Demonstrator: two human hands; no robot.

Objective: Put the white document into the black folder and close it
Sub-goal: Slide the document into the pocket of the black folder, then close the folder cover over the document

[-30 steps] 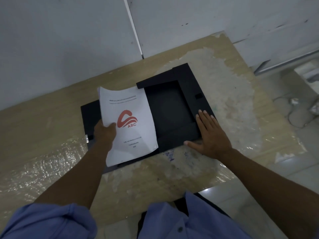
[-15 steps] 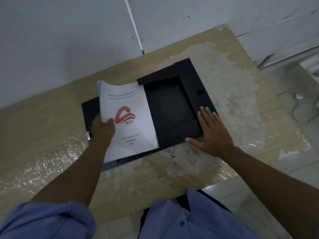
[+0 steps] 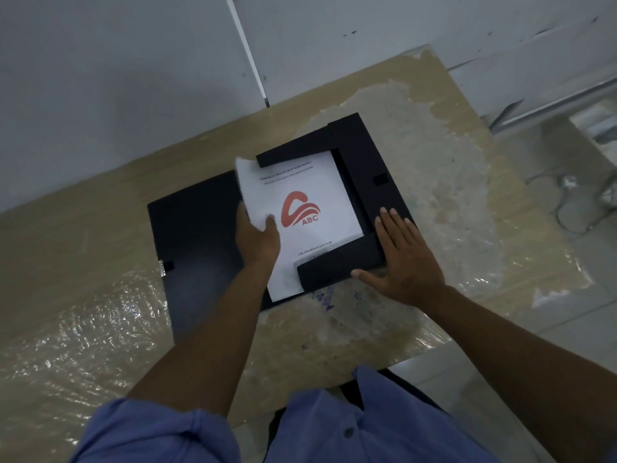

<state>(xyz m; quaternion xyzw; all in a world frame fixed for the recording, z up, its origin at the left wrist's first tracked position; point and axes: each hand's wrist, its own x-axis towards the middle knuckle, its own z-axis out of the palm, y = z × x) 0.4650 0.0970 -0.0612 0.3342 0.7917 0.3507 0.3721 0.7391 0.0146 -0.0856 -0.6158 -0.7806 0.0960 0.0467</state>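
The left hand [image 3: 257,238] reaches forward, pinching the left edge of the white printed document [image 3: 310,212], thumb on top. Right of that grip, the sheet lies in the open black folder's [image 3: 364,155] flapped right half. The right hand [image 3: 404,262] presses flat, fingers spread, grasping nothing, on the folder's near-right corner.

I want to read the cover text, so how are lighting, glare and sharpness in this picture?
Head view: dim overall; the white document has a legible red ABC logo, small print too soft to read; glare glints on the table's plastic film; wide-angle bending at the edges.
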